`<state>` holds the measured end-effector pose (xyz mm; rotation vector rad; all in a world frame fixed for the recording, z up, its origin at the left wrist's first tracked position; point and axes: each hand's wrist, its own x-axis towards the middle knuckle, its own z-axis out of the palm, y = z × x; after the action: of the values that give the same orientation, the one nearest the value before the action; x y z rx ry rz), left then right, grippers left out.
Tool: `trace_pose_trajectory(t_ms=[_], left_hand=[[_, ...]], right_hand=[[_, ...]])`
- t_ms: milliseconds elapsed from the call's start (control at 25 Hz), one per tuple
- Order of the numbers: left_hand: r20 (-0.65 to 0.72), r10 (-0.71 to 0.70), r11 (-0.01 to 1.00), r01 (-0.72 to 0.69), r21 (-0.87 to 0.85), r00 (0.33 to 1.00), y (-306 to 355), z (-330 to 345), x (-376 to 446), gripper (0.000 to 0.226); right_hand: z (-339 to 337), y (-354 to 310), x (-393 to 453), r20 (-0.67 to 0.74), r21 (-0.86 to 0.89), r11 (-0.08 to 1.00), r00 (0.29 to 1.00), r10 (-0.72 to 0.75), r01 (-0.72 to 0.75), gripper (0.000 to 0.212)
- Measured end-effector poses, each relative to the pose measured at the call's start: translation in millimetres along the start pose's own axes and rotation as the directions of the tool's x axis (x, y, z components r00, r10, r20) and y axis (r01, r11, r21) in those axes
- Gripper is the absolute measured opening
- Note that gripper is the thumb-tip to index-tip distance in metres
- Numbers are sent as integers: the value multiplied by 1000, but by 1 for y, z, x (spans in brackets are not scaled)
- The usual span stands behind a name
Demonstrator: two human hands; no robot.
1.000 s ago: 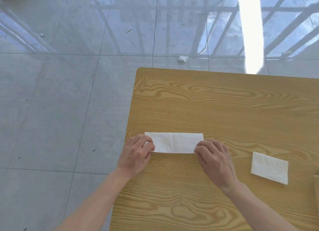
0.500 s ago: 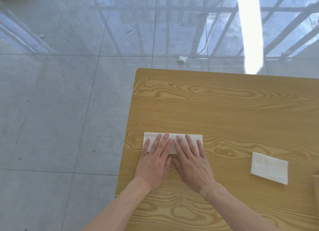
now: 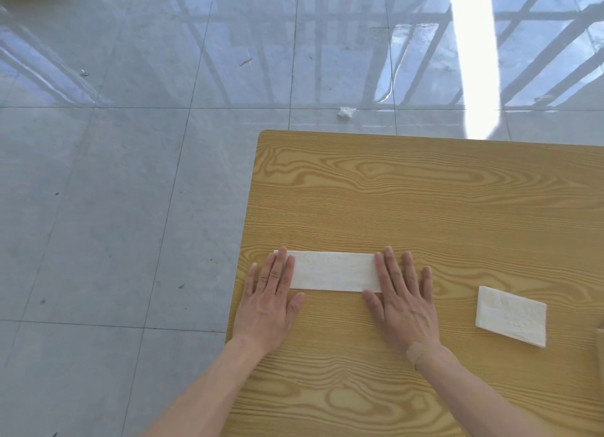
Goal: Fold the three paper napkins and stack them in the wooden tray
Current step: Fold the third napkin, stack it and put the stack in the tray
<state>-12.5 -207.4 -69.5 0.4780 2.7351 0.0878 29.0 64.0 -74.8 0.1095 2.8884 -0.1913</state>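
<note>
I see a long white paper napkin strip lying flat on the yellow wood-grain table, near its 9 o'clock edge. The left hand lies palm-down with fingers spread, pressing the strip's 9 o'clock end; the right hand does the same on the 3 o'clock end, fingers flat and splayed, gripping nothing (a tan plaster sits on that wrist). Toward 3 o'clock, well apart from the right hand, a smaller folded white napkin rectangle rests on the table. At 12 o'clock beyond the table, a crumpled white scrap lies on the grey tiled floor.
</note>
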Motion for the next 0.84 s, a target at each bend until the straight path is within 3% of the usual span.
trace_pose_trajectory(t_ms=[200,320,400,600,760,840], left_hand=[[-40,-1,996,-3,-87,999,-7,-8,-3,74],[-137,-82,974,51,-221,987,-3,-23,8,70],[-150,-104,976,72,-205,983,-4,-35,19,71],[46,-202,959,207,-192,978,-3,-63,47,73],[153,-264,879,302,-369,952,-4,-74,56,53],[227,-278,771,358,-527,933,-8,-76,55,42]], right_hand=[[0,8,-3,1,9,1000,1000,15,-15,71],[3,15,-13,-14,29,999,999,39,-39,72],[6,22,-22,-20,26,999,999,38,-38,72],[5,26,-30,-33,31,998,998,48,-47,72],[7,26,-29,-40,33,998,998,54,-53,73],[8,26,-30,-43,34,998,997,58,-56,73]])
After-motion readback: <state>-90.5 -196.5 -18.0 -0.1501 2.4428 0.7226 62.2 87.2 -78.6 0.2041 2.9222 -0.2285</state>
